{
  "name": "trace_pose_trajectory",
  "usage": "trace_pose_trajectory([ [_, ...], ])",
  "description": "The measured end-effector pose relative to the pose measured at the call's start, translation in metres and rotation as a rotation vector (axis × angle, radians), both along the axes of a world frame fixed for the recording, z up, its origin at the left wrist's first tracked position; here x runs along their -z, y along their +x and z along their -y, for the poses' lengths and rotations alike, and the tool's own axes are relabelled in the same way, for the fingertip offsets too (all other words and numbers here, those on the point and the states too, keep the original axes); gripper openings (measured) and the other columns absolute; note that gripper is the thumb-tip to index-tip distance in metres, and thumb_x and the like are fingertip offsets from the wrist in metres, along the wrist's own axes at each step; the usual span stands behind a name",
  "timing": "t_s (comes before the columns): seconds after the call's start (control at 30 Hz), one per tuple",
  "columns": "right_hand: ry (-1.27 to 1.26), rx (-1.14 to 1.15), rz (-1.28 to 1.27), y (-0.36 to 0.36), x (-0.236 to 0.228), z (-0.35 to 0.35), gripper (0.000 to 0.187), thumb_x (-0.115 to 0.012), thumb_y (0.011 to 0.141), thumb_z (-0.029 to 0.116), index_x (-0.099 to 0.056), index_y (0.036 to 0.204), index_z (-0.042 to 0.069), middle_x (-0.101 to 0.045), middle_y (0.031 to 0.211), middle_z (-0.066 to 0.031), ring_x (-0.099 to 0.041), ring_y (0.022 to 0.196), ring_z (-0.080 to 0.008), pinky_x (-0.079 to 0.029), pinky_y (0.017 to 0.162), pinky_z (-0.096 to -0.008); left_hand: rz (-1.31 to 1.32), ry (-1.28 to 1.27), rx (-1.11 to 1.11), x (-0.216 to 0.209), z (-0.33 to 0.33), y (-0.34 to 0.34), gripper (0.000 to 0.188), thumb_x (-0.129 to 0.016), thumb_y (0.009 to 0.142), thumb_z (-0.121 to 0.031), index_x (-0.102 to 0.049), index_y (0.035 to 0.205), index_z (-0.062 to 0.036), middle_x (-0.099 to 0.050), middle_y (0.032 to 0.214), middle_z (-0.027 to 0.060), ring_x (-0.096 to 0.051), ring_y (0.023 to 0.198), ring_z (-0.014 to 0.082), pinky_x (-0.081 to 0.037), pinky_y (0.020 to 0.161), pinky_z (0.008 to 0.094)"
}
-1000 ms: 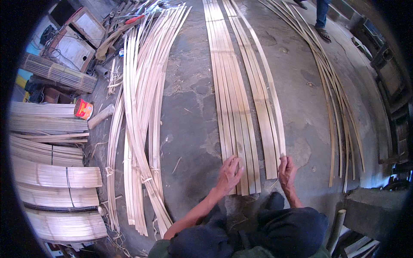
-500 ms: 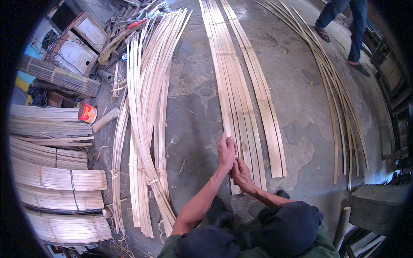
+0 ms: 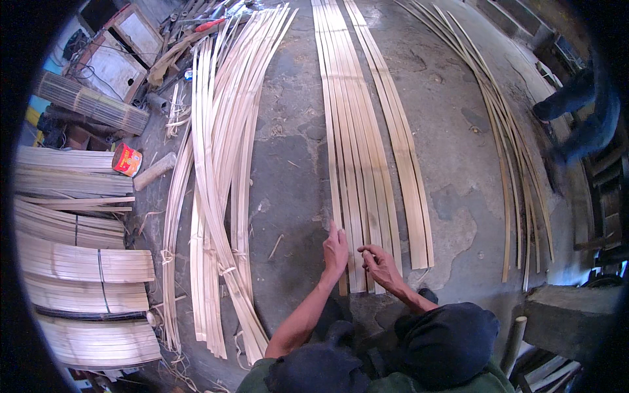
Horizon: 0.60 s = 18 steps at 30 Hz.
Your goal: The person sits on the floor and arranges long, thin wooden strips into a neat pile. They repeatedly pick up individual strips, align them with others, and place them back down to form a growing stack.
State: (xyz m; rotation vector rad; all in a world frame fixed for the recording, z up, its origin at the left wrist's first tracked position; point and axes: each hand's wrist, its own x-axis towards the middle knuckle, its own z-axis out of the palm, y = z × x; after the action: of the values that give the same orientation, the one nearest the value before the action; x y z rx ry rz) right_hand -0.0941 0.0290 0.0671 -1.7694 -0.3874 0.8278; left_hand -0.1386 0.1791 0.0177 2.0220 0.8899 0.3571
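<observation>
Several long, pale bamboo strips (image 3: pixel 354 118) lie side by side on the floor in front of me. My left hand (image 3: pixel 335 252) is closed around the near part of the leftmost bamboo strip (image 3: pixel 334 177), whose end shows below the hand. Over the near ends of the other strips is my right hand (image 3: pixel 383 268), its thumb and forefinger drawn together. Whether anything sits in that pinch is too small to tell. A narrower set of strips (image 3: pixel 407 164) lies just to the right, apart from both hands.
A big loose pile of strips (image 3: pixel 226 144) lies to the left. Beyond it are stacked tied bundles (image 3: pixel 85 265), a red tin (image 3: pixel 127 160) and a short wooden piece (image 3: pixel 155 171). Thin strips (image 3: pixel 501 111) spread at the right, where a person's legs (image 3: pixel 580 108) show. A concrete block (image 3: pixel 576 311) stands near right.
My hands have parted: the left came nearer and slightly left, the right shifted a little right. A gap now shows beside the leftmost strip. The other person's legs moved right and nearer.
</observation>
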Motion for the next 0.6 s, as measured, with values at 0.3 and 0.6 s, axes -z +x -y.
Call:
trace_pose_trajectory([
  [0.3, -0.027, 0.039, 0.04, 0.01, -0.008, 0.006, 0.024, -0.05, 0.1, 0.019, -0.063, 0.113, 0.004, -0.06, 0.082, -0.0029, -0.06, 0.072, -0.0112, -0.05, 0.065, -0.0265, -0.138, 0.066, 0.132, 0.004, -0.004, -0.011, 0.056, -0.046, 0.1, -0.024, -0.03, 0.143, 0.008, -0.057, 0.11, 0.0296, -0.061, 0.099, 0.0442, -0.049, 0.08, 0.0504],
  [0.6, -0.066, 0.09, 0.148, 0.029, 0.004, 0.016, 0.023, -0.051, 0.099, 0.017, -0.064, 0.111, 0.002, -0.06, 0.082, -0.0037, -0.059, 0.072, -0.0108, -0.049, 0.066, -0.0261, -0.387, 0.109, 0.199, -0.016, -0.001, -0.003, 0.058, -0.044, 0.1, -0.027, -0.026, 0.145, 0.0053, -0.051, 0.122, 0.028, -0.06, 0.101, 0.0444, -0.05, 0.082, 0.0524],
])
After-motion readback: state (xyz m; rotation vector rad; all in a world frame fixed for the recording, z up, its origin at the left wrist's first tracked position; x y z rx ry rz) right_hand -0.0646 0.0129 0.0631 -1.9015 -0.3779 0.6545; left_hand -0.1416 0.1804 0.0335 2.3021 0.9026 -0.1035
